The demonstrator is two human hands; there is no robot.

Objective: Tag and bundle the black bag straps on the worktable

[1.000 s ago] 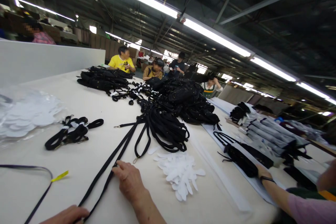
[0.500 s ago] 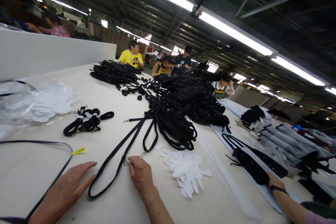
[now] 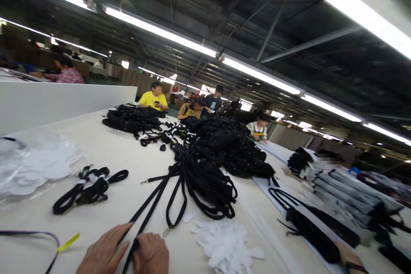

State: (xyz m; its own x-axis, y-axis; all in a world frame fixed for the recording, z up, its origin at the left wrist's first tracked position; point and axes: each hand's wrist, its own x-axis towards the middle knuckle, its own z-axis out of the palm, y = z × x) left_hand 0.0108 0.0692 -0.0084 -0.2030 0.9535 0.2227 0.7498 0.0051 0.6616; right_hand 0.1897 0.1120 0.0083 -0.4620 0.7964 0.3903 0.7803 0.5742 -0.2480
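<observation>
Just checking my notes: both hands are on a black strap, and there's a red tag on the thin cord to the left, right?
Not quite. The head view shows the tag on the thin cord is yellow, not red. Both the left hand and right hand are on the black strap.

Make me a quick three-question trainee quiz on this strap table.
1. True or false: both hands touch the same black strap.
2. What lies just right of the right hand? A) white cutouts B) scissors C) a box
3. What colour is the tag left of the left hand?
Key: 1 true; 2 A; 3 yellow.
</observation>
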